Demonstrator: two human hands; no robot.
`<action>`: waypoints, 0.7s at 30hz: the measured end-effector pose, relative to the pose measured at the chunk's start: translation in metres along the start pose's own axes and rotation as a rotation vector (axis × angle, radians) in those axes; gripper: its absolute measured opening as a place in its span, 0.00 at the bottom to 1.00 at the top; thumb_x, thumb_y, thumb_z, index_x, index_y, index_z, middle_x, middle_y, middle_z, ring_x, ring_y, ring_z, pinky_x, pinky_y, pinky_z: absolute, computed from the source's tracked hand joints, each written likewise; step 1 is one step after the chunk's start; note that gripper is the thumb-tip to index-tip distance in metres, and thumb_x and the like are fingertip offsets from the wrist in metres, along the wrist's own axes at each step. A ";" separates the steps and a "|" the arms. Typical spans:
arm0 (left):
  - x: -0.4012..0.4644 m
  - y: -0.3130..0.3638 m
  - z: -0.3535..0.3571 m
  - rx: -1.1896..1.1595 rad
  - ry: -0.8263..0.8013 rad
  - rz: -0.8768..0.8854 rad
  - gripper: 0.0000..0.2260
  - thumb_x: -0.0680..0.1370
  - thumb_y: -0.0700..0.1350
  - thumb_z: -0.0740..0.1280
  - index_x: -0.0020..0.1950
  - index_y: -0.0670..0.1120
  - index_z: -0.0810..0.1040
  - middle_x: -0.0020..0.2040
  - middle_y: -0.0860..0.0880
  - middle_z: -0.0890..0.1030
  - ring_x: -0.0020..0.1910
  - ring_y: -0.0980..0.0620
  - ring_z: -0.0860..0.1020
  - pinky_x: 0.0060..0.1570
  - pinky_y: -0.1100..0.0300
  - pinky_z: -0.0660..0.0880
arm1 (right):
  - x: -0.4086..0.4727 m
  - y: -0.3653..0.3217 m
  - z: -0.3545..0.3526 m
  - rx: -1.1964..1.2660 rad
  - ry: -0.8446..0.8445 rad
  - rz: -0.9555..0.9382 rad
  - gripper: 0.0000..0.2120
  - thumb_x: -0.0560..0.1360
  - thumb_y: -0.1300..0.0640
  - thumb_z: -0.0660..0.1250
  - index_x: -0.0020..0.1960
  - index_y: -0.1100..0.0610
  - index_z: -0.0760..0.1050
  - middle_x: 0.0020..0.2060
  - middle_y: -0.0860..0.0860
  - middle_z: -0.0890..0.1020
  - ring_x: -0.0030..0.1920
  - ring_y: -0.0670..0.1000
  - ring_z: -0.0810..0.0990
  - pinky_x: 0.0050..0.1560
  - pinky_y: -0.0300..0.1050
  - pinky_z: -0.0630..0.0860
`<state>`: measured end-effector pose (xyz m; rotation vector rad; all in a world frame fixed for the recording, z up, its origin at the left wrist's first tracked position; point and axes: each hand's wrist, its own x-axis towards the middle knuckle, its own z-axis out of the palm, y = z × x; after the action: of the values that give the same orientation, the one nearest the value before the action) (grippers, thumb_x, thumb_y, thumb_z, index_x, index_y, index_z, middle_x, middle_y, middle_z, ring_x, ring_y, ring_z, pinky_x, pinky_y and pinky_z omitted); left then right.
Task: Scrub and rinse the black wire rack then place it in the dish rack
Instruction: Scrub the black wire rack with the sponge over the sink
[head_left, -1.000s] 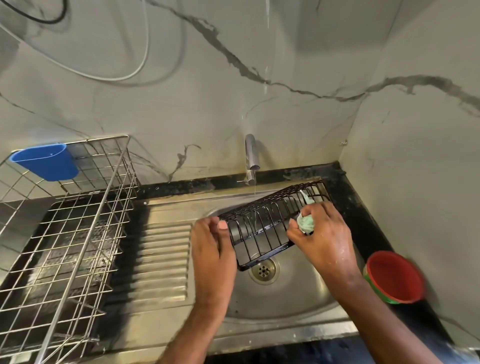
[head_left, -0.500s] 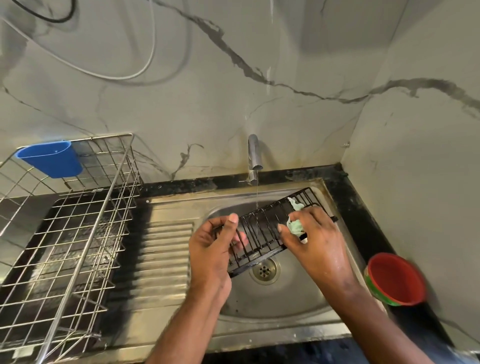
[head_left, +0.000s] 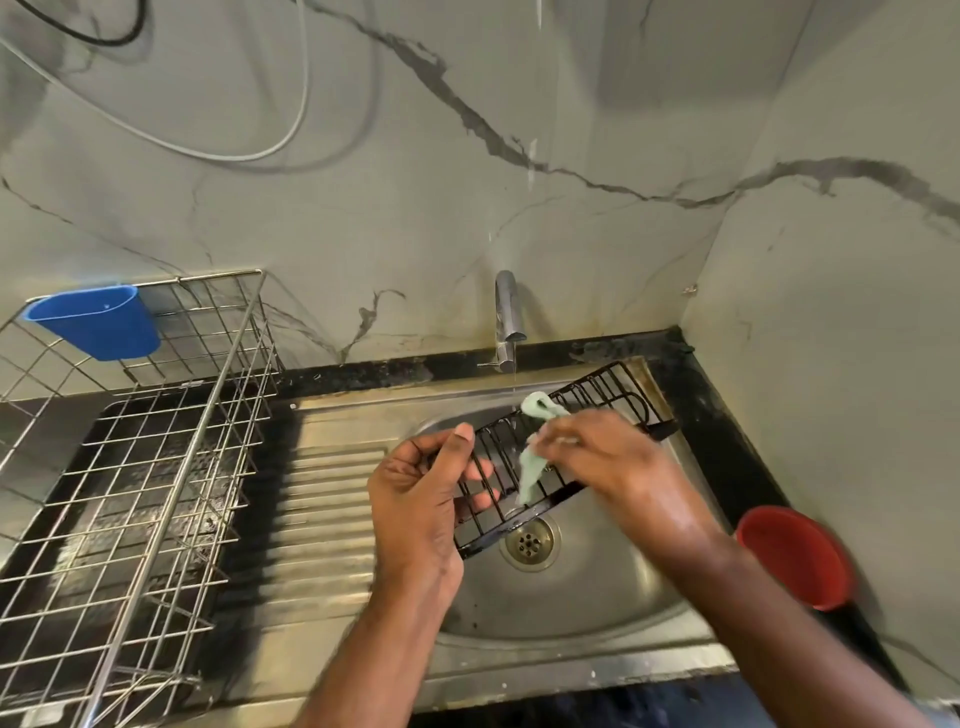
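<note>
Over the steel sink bowl (head_left: 597, 597) a black wire rack (head_left: 608, 400) is held tilted, its right end higher and near the back corner. My left hand (head_left: 421, 499) grips the rack's lower left end, thumb on top and fingers underneath. A pale green scrub cloth (head_left: 532, 473) lies against the rack's wires, pinched by my right hand (head_left: 597, 457), which looks motion-blurred. A thin stream of water runs from the tap (head_left: 506, 317) onto the rack. The steel wire dish rack (head_left: 135, 493) stands on the counter at the left.
A blue plastic cup (head_left: 96, 319) hangs on the dish rack's back left rim. A red bowl (head_left: 795, 556) sits on the black counter right of the sink. The drain (head_left: 530, 540) lies under the rack. Marble walls close in behind and at the right.
My right hand with the cloth has slid left along the wires toward the rack's middle. The rack has tipped flatter and my left hand's grip shifted, thumb now on top.
</note>
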<state>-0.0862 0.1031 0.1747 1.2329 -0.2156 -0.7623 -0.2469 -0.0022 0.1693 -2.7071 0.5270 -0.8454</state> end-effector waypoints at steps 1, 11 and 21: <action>0.000 0.001 -0.001 -0.002 0.002 -0.003 0.06 0.75 0.40 0.75 0.48 0.40 0.82 0.31 0.44 0.79 0.30 0.50 0.81 0.24 0.60 0.76 | 0.002 0.014 -0.006 0.032 0.068 0.084 0.14 0.77 0.65 0.65 0.59 0.56 0.83 0.56 0.50 0.83 0.57 0.45 0.79 0.58 0.39 0.79; 0.003 -0.009 0.006 -0.075 0.041 -0.046 0.07 0.75 0.41 0.74 0.48 0.38 0.83 0.31 0.45 0.79 0.27 0.51 0.78 0.26 0.60 0.77 | 0.001 -0.030 0.017 0.064 -0.094 -0.113 0.16 0.77 0.65 0.66 0.62 0.56 0.80 0.60 0.50 0.81 0.63 0.47 0.78 0.63 0.37 0.75; 0.001 -0.002 -0.008 -0.094 0.059 -0.092 0.04 0.75 0.41 0.75 0.44 0.42 0.83 0.33 0.43 0.79 0.29 0.49 0.79 0.25 0.60 0.78 | 0.001 0.046 -0.010 -0.076 0.131 0.250 0.17 0.72 0.73 0.68 0.56 0.60 0.84 0.55 0.56 0.84 0.56 0.54 0.83 0.60 0.48 0.80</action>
<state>-0.0819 0.1085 0.1693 1.1805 -0.0746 -0.8052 -0.2642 -0.0456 0.1620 -2.5894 0.9217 -0.9536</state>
